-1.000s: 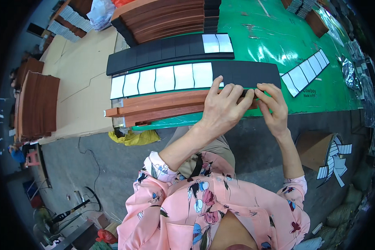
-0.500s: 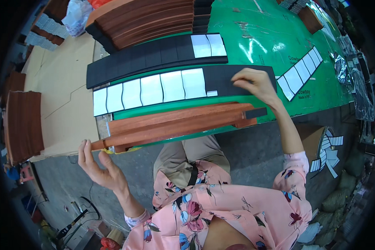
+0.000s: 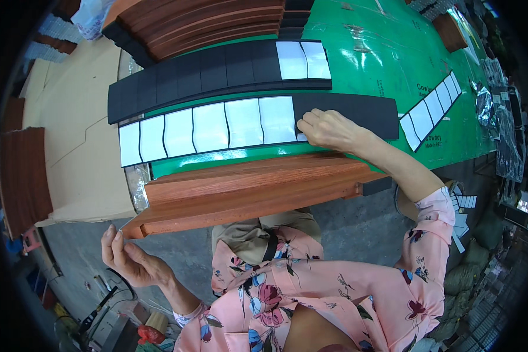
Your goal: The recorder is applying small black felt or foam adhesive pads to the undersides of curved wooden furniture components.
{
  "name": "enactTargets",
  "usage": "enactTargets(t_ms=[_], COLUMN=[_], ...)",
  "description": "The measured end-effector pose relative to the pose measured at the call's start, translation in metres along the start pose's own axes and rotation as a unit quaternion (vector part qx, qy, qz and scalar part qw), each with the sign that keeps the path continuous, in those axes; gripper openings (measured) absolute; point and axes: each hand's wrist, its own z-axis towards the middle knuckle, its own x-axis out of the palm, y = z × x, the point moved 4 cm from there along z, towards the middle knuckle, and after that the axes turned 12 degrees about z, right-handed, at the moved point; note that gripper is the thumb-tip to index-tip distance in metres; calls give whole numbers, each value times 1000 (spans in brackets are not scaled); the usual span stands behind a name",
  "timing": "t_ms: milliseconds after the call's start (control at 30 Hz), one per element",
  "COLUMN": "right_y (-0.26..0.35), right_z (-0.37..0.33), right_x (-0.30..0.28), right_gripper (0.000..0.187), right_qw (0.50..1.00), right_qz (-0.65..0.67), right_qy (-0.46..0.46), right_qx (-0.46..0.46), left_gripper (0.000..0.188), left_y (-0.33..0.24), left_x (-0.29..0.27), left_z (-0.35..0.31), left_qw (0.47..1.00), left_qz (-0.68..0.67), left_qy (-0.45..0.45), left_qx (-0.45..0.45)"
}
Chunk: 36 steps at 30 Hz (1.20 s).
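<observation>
A green surface (image 3: 393, 58) fills the upper right and middle of the frame, bearing a tall stack of wooden pieces (image 3: 205, 23) at the top. Below that lie a rear dark strip (image 3: 211, 70), black except for two white segments at its right end, and a front dark strip (image 3: 375, 114), white-covered on the left and bare on the right. The red-brown wooden piece (image 3: 264, 198) lies along the near edge at centre; a dark end block (image 3: 376, 186) sits at its right end, and none shows at its left. By these signs the work looks partly done, with that left end unmatched. The left hand (image 3: 136, 263), fingers curved, is at that end; whether it grips cannot be told. The right hand (image 3: 334, 130) is curled over a small white tab (image 3: 301, 138), its hold unclear.
</observation>
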Motion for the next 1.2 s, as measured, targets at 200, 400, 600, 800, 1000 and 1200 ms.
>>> enactTargets(t_ms=[200, 400, 600, 800, 1000, 1200], right_y=[-13, -49, -5, 131, 222, 245], right_z=[4, -25, -35, 49, 125, 138], right_x=[-9, -27, -128, -127, -97, -80], right_gripper=[7, 25, 24, 21, 22, 20], right_qw=[995, 724, 723, 770, 889, 905], right_qz=[83, 571, 553, 555, 361, 295], right_qy=[-49, -67, -286, -260, -273, -294], right_qx=[-18, 381, 299, 177, 70, 85], left_gripper=[21, 24, 30, 34, 29, 26], left_y=[9, 25, 42, 47, 47, 45], left_x=[-5, 0, 11, 16, 19, 14], left_z=[3, 3, 7, 15, 15, 12], left_qw=[999, 980, 910, 896, 881, 860], left_qz=[-10, -112, -332, -385, -419, -454], left_qy=[4, 57, 177, 202, 197, 206], left_qx=[-32, -154, -175, -96, -99, -106])
